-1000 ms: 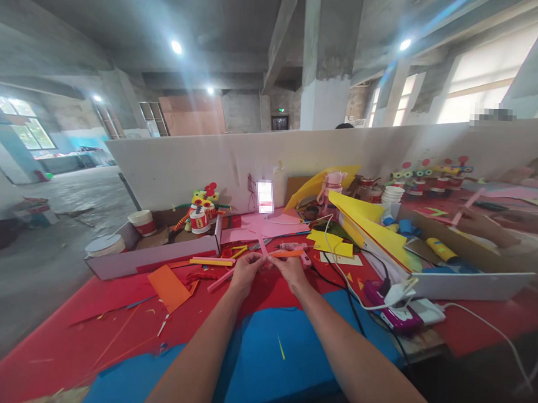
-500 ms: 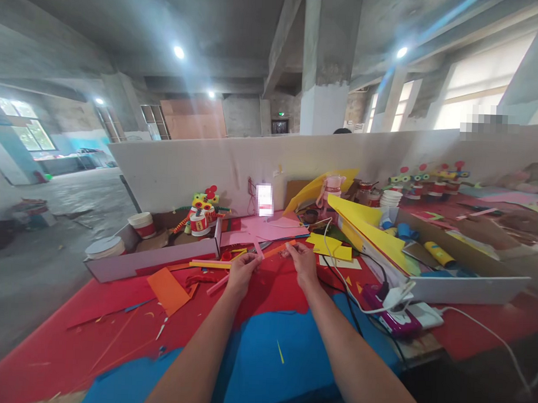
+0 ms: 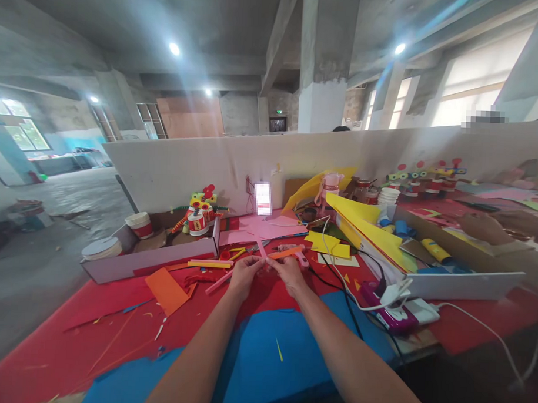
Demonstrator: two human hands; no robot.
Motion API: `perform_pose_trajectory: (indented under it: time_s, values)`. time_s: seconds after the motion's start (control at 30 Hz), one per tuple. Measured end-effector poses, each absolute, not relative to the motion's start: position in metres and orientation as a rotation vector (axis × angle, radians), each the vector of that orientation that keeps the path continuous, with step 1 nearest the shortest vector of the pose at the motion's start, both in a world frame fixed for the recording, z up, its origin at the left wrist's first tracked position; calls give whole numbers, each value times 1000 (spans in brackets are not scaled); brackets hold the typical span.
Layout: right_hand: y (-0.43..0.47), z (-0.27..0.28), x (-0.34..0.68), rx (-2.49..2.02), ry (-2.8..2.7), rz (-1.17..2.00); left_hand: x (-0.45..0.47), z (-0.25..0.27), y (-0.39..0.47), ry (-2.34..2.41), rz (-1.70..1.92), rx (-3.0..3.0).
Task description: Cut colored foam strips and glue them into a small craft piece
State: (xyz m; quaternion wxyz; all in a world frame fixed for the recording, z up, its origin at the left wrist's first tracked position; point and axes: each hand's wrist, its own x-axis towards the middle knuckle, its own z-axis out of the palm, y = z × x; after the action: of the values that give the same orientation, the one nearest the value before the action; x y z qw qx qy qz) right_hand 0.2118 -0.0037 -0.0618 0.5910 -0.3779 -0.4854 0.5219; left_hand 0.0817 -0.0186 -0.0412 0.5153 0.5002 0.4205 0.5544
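My left hand (image 3: pixel 245 275) is pinched on a pink paper strip (image 3: pixel 260 246) that stands up from the fingertips. My right hand (image 3: pixel 288 273) is closed on an orange paper strip (image 3: pixel 289 252), which points off to the right. Both sets of fingertips meet where the two strips join, so the joint itself is mostly hidden. Just behind my right hand lies a pink glue gun (image 3: pixel 302 258). Another pink strip (image 3: pixel 219 282) and a yellow strip (image 3: pixel 210 263) lie to the left of my left hand.
An open box (image 3: pixel 152 264) with paper cups and a paper-cup robot figure stands at left. A larger box (image 3: pixel 466 288) with paper rolls is at right, near a purple power strip (image 3: pixel 395 316) and loose cables. Orange paper (image 3: pixel 167 291) and scraps litter the red surface.
My right hand has moved left, bringing the orange strip's end against the pink strip at my left fingertips. The glue gun behind it now shows.
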Motion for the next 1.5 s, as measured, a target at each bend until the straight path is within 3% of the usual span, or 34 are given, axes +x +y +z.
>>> perform_pose_trajectory:
  time_s: [0.43, 0.93, 1.23, 1.5]
  values:
    - [-3, -60, 218, -968, -1348, 1212, 76, -40, -15, 1046, 1390, 1154]
    - [-3, -58, 226, -1018, -1270, 1311, 36, -30, -2, 1032, 1754, 758]
    - [-5, -54, 218, -886, -1069, 1132, 84, -42, -19, 1044, 1328, 1265]
    - [-5, -58, 213, -898, -1176, 1141, 85, -47, -19, 1114, 1377, 1246]
